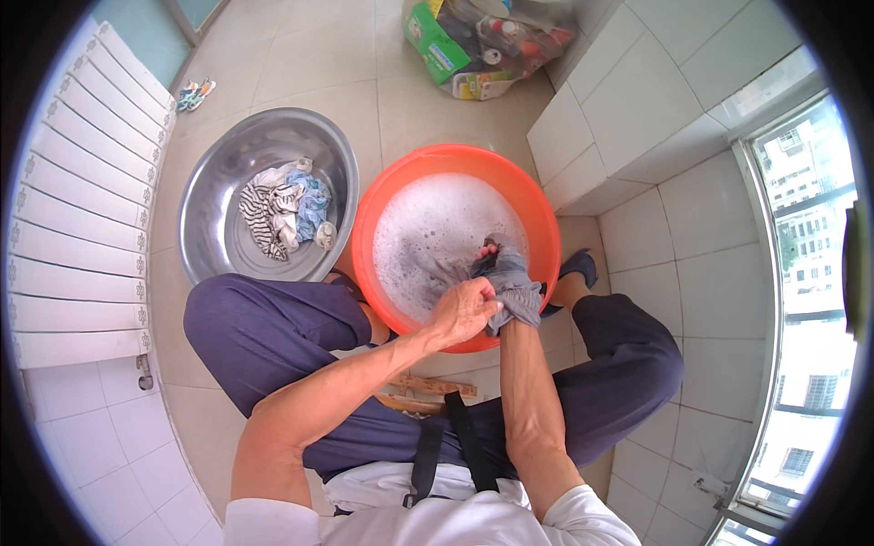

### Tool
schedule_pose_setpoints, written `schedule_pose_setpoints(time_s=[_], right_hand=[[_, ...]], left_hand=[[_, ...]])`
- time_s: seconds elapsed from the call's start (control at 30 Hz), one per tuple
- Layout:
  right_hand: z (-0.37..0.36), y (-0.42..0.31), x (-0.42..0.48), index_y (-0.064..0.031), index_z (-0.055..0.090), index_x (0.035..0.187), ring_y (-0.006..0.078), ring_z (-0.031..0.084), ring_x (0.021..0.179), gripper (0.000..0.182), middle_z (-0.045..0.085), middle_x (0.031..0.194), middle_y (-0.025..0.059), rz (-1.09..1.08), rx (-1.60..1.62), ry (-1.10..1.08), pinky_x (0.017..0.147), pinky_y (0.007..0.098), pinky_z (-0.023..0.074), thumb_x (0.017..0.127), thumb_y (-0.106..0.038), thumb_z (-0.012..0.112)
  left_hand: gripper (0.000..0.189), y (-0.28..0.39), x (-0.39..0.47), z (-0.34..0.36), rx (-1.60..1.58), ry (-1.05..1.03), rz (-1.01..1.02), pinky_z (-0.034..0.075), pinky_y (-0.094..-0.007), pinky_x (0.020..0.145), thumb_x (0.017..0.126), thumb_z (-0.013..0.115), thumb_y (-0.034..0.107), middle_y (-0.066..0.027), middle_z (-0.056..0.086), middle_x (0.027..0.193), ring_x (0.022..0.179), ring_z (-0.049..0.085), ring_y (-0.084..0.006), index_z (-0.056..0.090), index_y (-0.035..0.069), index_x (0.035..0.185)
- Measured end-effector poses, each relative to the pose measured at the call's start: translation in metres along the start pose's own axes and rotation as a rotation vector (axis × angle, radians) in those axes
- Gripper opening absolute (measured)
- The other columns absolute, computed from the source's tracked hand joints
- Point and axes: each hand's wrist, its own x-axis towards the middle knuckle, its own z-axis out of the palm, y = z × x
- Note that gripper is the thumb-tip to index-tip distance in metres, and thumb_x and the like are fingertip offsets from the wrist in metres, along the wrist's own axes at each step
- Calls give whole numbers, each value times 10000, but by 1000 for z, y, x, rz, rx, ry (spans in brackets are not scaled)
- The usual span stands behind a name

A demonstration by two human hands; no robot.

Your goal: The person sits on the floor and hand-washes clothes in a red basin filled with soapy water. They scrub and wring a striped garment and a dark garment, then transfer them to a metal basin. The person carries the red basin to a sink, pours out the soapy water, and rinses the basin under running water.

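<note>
A wet grey cloth garment (pixel 515 283) is bunched around my right hand (pixel 487 250) and wrist, over the near right side of an orange plastic basin (pixel 456 155). Only the curled fingertips of that hand show past the fabric; the rest is hidden. My left hand (pixel 466 308) pinches the garment's edge close to the right wrist. White suds (pixel 437 211) cover the water in the basin. More grey fabric (pixel 433 273) lies partly sunk in the foam, and I cannot tell whether it joins the held piece.
Left of the orange basin stands a metal basin (pixel 212 198) holding crumpled striped, white and light blue clothes (pixel 290 205). A plastic bag of mixed packages (pixel 491 48) sits by the tiled wall (pixel 614 61). A white radiator (pixel 85 205) lines the left; small shoes (pixel 196 94) lie beyond it.
</note>
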Motion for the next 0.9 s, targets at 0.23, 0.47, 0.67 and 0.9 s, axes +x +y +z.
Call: schedule_pose_setpoints(time_s=[0.23,0.47,0.67,0.9], right_hand=[[-1,6,-33,19,621,1186,187,628,939,343,680,1035,57,-98,-608,-238,853,350,524,907,-164,696],[17,20,-69,70,608,1345,183,638,1022,521,711,1154,83,-190,-1143,-568,896,347,519,888,-152,723],[46,-49,-80,75,689,1140,168,655,879,310,724,973,96,-347,-1378,-285,832,333,532,946,-166,684],[75,-104,-125,22,672,1055,159,693,821,238,719,943,84,-378,-588,-401,781,327,576,985,-205,689]], left_hand=[[251,-8,22,-13,358,447,182,523,-544,719,907,606,249,-224,689,793,790,673,-464,609,3,958],[374,-55,67,-99,-106,822,-11,490,-485,711,897,584,314,-251,639,799,753,642,-350,569,-57,853],[246,-63,68,-140,-414,890,28,420,-361,618,852,655,221,-40,515,728,679,459,-141,538,16,780],[360,-55,68,-165,-663,773,-59,536,-321,711,846,845,302,-56,682,901,756,630,-153,642,30,966]])
